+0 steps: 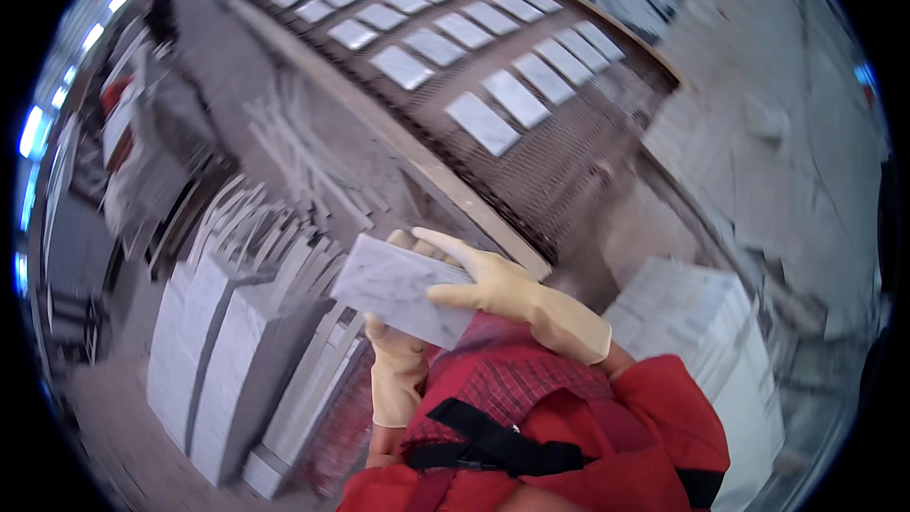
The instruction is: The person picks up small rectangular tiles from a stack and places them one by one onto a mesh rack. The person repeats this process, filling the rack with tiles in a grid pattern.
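Where the red garment (616,455) fills the lower edge, two hands in cream gloves hold up a grey-veined marble tile (398,289), slanted in front of the body. The left hand (398,379) has it from below, thumb at the near edge; how far its fingers curl underneath I cannot tell. The right hand (502,284) grips the right end, partly open around it, thumb on the face and forefinger stretched along the far edge. Beside them, pale stone blocks (180,351) stand at left and a white stack (682,322) at right. Further off, thin strips (303,161) lie in a loose heap, left of a dark mesh belt (540,204) carrying rows of pale tiles (482,123)
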Motion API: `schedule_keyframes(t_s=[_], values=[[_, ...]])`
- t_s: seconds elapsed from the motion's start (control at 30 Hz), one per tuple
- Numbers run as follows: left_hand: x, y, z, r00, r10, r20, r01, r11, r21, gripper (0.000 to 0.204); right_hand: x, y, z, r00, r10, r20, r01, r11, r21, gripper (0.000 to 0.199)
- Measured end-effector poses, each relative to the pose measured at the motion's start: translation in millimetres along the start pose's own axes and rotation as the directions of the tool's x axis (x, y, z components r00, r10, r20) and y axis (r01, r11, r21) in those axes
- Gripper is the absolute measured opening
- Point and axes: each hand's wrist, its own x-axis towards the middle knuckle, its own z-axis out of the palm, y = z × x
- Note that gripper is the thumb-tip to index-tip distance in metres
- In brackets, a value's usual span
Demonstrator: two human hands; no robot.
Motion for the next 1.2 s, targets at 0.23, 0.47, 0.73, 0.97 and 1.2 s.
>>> schedule_keyframes(t_s=[0.23, 0.47, 0.73, 0.97, 1.2], values=[[-3.2, -3.2, -8.3, 0.999, -0.024, 0.021, 0.023, 0.998, 0.061, 0.126, -15.4, 2.1, 30.4, 0.915, -0.289, -0.282, 0.061, 0.79, -0.61, 0.1], [-5.9, -8.7, -22.3, 0.971, -0.181, -0.154, 0.195, 0.977, 0.082, 0.106, 7.6, -8.4, 56.5, 0.949, -0.184, -0.256, -0.037, 0.742, -0.67, 0.12], [40.9, -44.5, -25.4, 0.973, -0.207, -0.104, 0.21, 0.977, 0.021, 0.1, 23.6, 26.4, 14.6, 0.906, -0.23, -0.356, -0.047, 0.78, -0.625, 0.123], [62.4, -67.4, 18.4, 0.974, -0.228, -0.009, 0.228, 0.97, 0.08, 0.098, 1.5, 45.3, -43.2, 0.864, -0.299, -0.405, 0.055, 0.856, -0.515, 0.121], [62.8, -86.7, 29.3, 0.955, -0.291, -0.053, 0.294, 0.952, 0.082, 0.093, -19.3, 73.0, -68.5, 0.855, -0.256, -0.451, 0.153, 0.955, -0.252, 0.115]])
